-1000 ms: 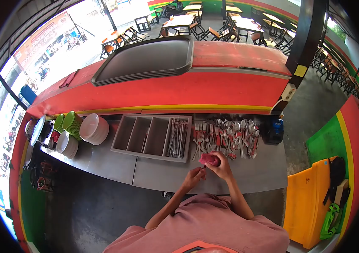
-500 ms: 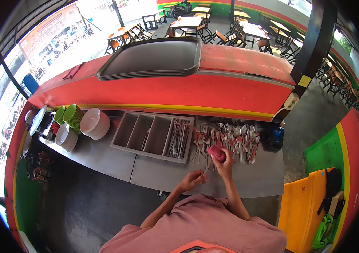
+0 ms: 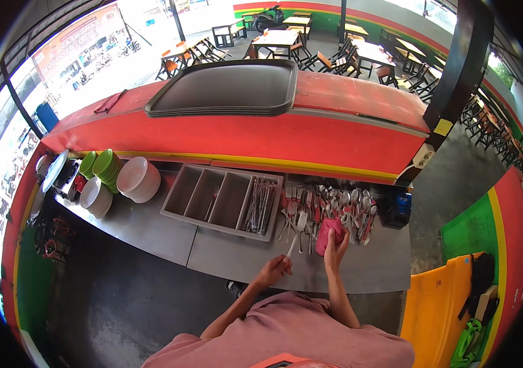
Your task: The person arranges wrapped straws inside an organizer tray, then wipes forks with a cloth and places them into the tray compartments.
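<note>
Pinching a utensil [image 3: 293, 246] over the tabletop [image 3: 231, 253], the left fingers [image 3: 283, 264] are holding it left of the pink cloth [image 3: 324, 235] the right fingers [image 3: 344, 237] are gripping; wiping is apparently proceeding, probably calling next for bringing both together.

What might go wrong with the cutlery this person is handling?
The left hand holds a utensil near the end of its handle, so it might slip and drop onto the counter.

The red cloth in the right hand appears close to the loose cutlery; it could snag or nudge pieces lying there in a jumble.
</note>
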`<state>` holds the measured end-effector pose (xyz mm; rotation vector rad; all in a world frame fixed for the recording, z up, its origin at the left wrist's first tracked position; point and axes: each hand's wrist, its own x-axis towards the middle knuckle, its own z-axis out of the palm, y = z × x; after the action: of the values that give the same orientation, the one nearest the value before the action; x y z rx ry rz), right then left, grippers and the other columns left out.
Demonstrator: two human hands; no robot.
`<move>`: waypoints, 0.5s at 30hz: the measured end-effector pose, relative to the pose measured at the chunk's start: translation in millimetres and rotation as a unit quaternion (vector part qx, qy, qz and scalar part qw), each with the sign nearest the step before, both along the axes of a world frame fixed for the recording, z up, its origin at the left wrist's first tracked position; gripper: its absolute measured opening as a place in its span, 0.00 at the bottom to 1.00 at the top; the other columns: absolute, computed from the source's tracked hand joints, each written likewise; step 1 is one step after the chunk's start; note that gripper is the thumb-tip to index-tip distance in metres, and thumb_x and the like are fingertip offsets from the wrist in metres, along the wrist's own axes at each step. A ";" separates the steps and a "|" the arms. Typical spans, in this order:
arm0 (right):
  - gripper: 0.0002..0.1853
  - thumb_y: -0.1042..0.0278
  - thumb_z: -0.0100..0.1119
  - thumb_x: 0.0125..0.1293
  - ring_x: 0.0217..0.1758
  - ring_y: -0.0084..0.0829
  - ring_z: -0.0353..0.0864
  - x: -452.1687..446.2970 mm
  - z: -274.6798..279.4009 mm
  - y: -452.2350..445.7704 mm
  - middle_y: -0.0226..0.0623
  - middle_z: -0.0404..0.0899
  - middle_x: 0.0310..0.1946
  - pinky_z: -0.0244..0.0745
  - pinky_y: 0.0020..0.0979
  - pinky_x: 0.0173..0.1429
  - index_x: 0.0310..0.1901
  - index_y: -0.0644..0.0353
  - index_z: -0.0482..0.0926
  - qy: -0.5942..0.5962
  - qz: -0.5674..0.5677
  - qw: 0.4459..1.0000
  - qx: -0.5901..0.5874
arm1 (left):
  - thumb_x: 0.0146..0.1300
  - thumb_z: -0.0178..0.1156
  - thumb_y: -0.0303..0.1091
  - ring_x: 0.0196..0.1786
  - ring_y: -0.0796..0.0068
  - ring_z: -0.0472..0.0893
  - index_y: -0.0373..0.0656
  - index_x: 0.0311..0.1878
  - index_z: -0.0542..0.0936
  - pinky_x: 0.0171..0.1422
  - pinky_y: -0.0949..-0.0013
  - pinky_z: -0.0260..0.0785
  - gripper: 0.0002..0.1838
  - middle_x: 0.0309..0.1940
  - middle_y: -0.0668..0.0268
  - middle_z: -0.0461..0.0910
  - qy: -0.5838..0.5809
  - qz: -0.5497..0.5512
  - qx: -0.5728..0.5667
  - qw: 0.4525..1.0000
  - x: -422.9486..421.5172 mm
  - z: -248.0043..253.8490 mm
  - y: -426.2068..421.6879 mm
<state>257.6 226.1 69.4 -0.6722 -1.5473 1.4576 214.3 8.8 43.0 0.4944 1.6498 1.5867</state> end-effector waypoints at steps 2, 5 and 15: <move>0.20 0.59 0.65 0.68 0.53 0.30 0.72 4.6 0.3 -3.9 0.38 0.75 0.49 0.66 0.32 0.61 0.53 0.65 0.73 -0.006 0.031 0.999 -0.009 | 0.79 0.42 0.47 0.40 0.80 0.80 0.43 0.41 0.74 0.46 0.72 0.69 0.19 0.33 0.70 0.80 -0.017 0.024 -0.004 1.000 0.8 -5.6 -0.9; 0.20 0.59 0.66 0.66 0.51 0.27 0.73 10.5 -16.8 -4.7 0.36 0.76 0.47 0.67 0.30 0.59 0.50 0.64 0.74 -0.031 0.094 0.995 -0.014 | 0.79 0.43 0.48 0.40 0.78 0.79 0.44 0.41 0.73 0.48 0.71 0.68 0.19 0.31 0.71 0.76 -0.065 0.014 0.018 0.998 2.0 -4.0 -1.9; 0.18 0.61 0.70 0.63 0.45 0.18 0.73 26.2 -4.1 -27.4 0.26 0.77 0.41 0.68 0.25 0.54 0.47 0.61 0.75 -0.019 0.215 0.969 -0.117 | 0.79 0.42 0.49 0.38 0.74 0.73 0.44 0.38 0.69 0.53 0.66 0.68 0.19 0.29 0.69 0.67 -0.198 -0.087 0.106 0.971 24.8 10.9 1.4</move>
<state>283.8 198.6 65.3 -0.5169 -1.6334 1.9840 239.0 10.2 53.9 0.3874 1.1163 1.6147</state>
